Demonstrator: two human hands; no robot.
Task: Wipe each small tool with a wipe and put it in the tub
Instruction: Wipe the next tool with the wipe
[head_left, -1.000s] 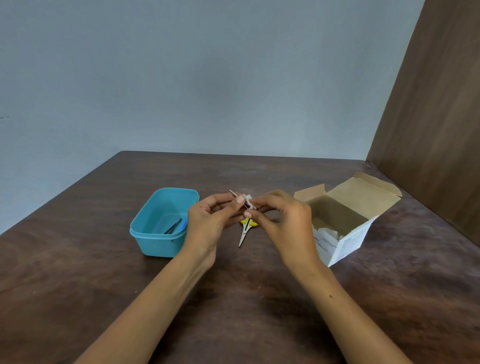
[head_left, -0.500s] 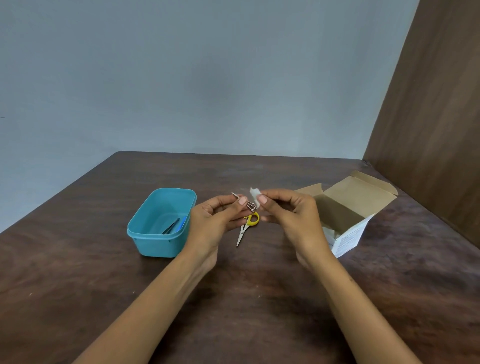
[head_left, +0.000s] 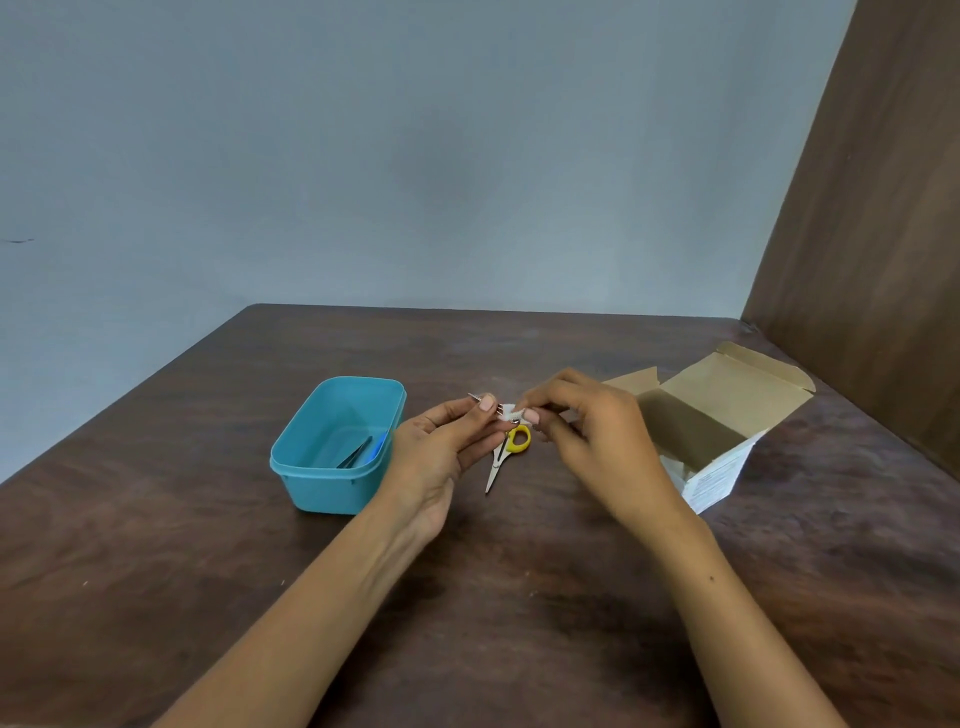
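My left hand (head_left: 441, 441) pinches a small metal tool (head_left: 477, 398) between thumb and forefinger, just above the table. My right hand (head_left: 587, 431) pinches a small white wipe (head_left: 511, 414) against the tool's right end. Small scissors (head_left: 506, 451) with yellow handles lie on the table under both hands, blades pointing toward me. To the left stands a teal tub (head_left: 337, 488); inside it lie a dark slim tool (head_left: 356, 453) and a blue one (head_left: 378, 448).
An open cardboard box (head_left: 727, 410) with white wipes inside stands at the right, behind my right hand. The brown wooden table (head_left: 519, 597) meets a grey wall at the back and a wooden panel (head_left: 872, 234) on the right.
My right hand drew the wipe off the tool to the right, then brought it back onto the tool's end. The left hand keeps holding the tool in about the same place.
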